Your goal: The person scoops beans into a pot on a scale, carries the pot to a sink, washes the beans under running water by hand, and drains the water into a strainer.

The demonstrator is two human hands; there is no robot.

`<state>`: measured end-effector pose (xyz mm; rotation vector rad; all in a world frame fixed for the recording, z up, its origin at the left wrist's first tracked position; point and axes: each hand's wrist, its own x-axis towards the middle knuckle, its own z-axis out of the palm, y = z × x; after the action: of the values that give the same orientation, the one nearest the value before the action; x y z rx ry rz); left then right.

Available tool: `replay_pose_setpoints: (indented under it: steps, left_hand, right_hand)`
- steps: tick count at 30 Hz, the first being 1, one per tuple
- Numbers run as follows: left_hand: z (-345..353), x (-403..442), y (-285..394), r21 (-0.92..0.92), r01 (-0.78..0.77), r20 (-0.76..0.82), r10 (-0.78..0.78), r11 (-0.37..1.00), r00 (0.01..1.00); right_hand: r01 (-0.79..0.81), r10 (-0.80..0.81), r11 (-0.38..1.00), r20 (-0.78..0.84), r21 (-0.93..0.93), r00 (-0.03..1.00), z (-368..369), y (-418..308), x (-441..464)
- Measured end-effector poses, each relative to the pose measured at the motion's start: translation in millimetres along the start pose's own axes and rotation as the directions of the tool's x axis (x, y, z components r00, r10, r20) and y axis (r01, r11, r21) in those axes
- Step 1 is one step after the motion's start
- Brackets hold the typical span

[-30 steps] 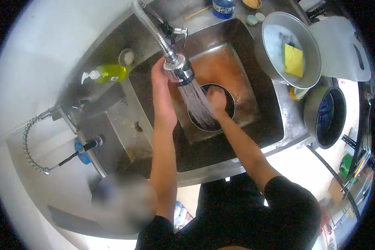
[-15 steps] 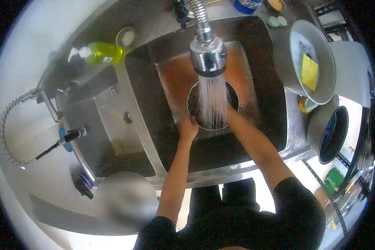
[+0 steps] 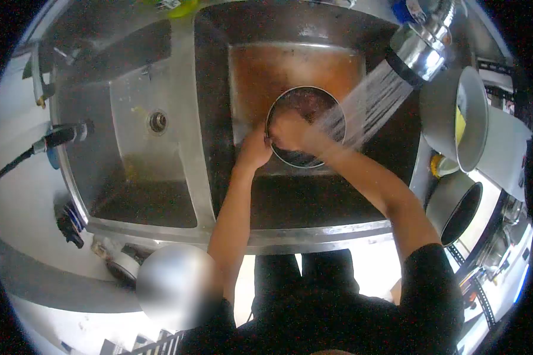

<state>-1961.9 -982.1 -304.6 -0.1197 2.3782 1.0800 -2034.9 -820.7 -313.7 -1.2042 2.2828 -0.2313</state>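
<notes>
A round pot (image 3: 315, 103) with a dark inside and a thin pale rim stands in the right sink basin (image 3: 243, 65). My left hand (image 3: 256, 149) is closed on the pot's left rim. Inside the pot is my right hand (image 3: 289, 130), curled and slightly blurred; its fingertips and anything under them are hidden. From the upper right, a chrome spray head (image 3: 417, 56) sends water slanting down across my right forearm and the pot's right side.
Left of the divider (image 3: 186, 118) lies a second basin with a drain (image 3: 158, 122). Grey pots (image 3: 477, 127) stand on the right, one holding something yellow, with a dark-lined pot (image 3: 454, 210) nearer me. A green bottle (image 3: 177, 7) shows at the top edge.
My view has shifted, and the spray head now appears farther right, its water slanting left. My right hand has moved to the left inside the pot. My left hand stays at the rim.
</notes>
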Motion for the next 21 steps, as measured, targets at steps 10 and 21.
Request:
replay_pose_setpoints:
  steps: [10,21]
  left_hand:
    - [14.0,3.8,-15.4,0.05,0.04,-0.039,-0.038,0.998,0.998]
    - [-9.5,2.5,2.3,-0.09,0.095,0.089,-0.087,0.991,0.992]
  right_hand:
    - [-0.045,0.021,0.995,-0.259,-0.089,0.966,41.3,1.2,-5.4]
    - [-0.268,0.268,0.963,-0.116,0.016,0.956,6.0,17.3,22.8]
